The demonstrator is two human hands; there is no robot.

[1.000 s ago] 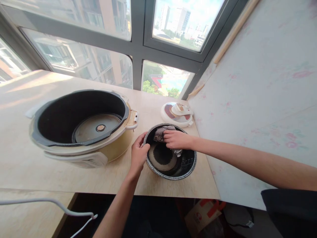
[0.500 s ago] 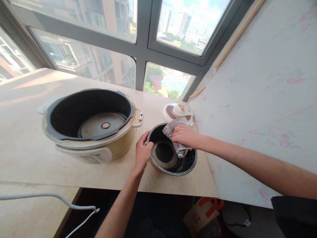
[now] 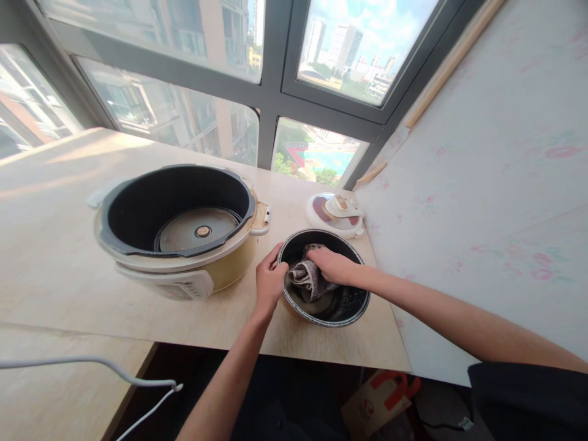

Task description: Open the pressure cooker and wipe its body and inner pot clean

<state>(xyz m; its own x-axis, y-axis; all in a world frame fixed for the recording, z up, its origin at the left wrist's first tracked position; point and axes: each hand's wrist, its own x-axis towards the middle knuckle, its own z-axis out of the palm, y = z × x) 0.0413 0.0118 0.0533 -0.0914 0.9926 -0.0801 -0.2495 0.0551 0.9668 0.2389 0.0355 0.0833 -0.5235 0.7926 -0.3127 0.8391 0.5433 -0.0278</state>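
Observation:
A black inner pot (image 3: 346, 306) sits on the wooden counter near its front right corner. My left hand (image 3: 270, 282) grips the pot's left rim, fingers curled over the edge. My right hand (image 3: 331, 265) is inside the pot, closed on a crumpled grey cloth (image 3: 309, 278) that it presses against the pot's left inner wall and bottom. Left of the pot stands the open cream rice cooker body (image 3: 184, 226), its dark cavity and heating plate showing.
A white and red cooker lid (image 3: 336, 214) lies behind the pot by the window. A pale patterned wall (image 3: 482, 184) runs along the right. A white cable (image 3: 114, 370) hangs at the lower left. A paper bag (image 3: 376, 398) sits on the floor under the counter.
My right hand lifted the cloth to the pot's far rim, then pushed it down to the left inside of the pot. My left hand stayed on the rim.

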